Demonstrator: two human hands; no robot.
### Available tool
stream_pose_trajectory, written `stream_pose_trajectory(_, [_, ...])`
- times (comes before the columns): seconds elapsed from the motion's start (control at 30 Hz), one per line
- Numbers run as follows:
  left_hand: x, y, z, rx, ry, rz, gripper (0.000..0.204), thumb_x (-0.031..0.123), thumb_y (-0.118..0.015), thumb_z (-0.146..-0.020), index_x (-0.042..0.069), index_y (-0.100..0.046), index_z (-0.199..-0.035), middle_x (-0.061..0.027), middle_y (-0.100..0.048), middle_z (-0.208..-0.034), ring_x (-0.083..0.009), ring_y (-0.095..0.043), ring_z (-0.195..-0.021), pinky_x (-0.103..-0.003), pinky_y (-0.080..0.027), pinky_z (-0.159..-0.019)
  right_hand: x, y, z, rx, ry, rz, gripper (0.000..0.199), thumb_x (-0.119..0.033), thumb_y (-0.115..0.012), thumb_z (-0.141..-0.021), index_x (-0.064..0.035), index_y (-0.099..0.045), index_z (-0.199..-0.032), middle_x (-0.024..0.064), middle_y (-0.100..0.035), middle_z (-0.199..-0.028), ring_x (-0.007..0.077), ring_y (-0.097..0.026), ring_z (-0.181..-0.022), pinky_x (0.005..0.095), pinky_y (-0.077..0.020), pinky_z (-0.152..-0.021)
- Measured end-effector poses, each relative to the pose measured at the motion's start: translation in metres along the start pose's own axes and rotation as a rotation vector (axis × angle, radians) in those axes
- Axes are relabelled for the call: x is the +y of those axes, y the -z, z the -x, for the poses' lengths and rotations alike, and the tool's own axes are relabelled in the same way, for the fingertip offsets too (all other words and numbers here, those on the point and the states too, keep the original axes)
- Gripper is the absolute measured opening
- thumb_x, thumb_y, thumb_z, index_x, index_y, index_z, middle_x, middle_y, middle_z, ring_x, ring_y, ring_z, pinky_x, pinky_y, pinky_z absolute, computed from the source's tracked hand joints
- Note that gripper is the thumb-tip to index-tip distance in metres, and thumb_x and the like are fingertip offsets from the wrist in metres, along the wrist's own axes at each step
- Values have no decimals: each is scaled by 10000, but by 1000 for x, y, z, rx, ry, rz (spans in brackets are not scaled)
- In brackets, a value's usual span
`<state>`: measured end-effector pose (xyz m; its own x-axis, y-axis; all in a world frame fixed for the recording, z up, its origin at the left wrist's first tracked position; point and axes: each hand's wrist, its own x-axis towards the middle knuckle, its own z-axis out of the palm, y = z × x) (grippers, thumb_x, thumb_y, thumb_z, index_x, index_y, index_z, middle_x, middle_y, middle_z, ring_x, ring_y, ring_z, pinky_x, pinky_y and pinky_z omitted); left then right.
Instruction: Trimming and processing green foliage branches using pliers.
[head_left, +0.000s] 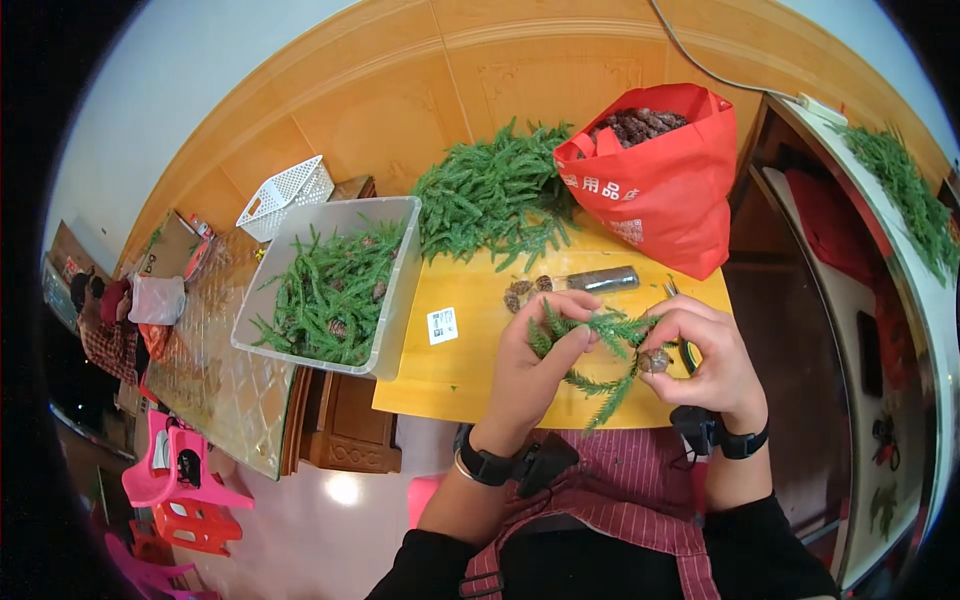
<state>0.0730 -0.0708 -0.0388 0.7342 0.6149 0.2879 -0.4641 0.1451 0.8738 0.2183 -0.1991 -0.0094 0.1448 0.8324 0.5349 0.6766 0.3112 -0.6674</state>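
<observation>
Green sprig (611, 398), one, above yellow tabletop (420, 388), left hand (535, 352) pinching it between thumb and fingers. Brown pine cone (655, 361), one, against sprig, pinched by right hand's (715, 358) thumb and fingers; a slackened pinch could drop it. Beyond: loose cones (519, 293), among which it might roll.

Red bag (685, 205): row of white characters (600, 188), square code (627, 230) below. White label (441, 325) on yellow counter (420, 388): dark print, too small to read.
</observation>
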Motion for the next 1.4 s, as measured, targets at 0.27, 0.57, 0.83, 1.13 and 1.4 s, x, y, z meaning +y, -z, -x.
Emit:
stream_pose_trajectory(0.27, [-4, 4, -5, -67, -103, -117, 155, -45, -562, -782, 28, -473, -885, -92, -541, -993, -132, -511, -919, -251, -427, -802, 9, -1, -3, 65, 64, -16, 213, -37, -660, -554, -36, -566, -746, 136, -553, -955, 223, -568, -832, 300, -441, -718])
stream_pose_trajectory(0.57, [-6, -6, -5, 100, -227, -212, 240, -76, -537, -780, 28, -460, -983, -80, -500, -1012, -131, -491, -920, -252, -408, -814, 2, 1, 0, 310, 35, 43, 226, -83, -636, -580, -28, -574, -790, 146, -524, -1053, 198, -515, -902, 297, -408, -766])
stream_pose_trajectory(0.83, [-21, -12, -3, 3, -167, 166, 549, 355, -470, -888, -28, -339, -1258, -148, -399, -1250, -215, -386, -1171, -340, -311, -979, -5, -20, -10, 4, 140, 13, 225, -76, -678, -596, -31, -595, -801, 151, -518, -1093, 246, -570, -867, 339, -453, -767])
stream_pose_trajectory(1.13, [-13, -4, -2, 54, -107, -218, 629, 150, -614, -801, -14, -274, -1304, -122, -371, -1277, -206, -375, -1176, -343, -310, -986, 1, -5, 3, 113, -284, -503, 242, -108, -623, -674, -8, -489, -849, 64, -487, -912, 109, -490, -773, 204, -398, -674])
stream_pose_trajectory(1.4, [-10, -6, -1, -63, -204, -351, 543, -102, -621, -688, -8, -422, -1185, -80, -503, -1032, -141, -515, -962, -253, -444, -807, 12, -6, 7, 12, -288, -773, 268, -231, -605, -778, -37, -478, -914, 18, -473, -919, 57, -426, -767, 191, -369, -676])
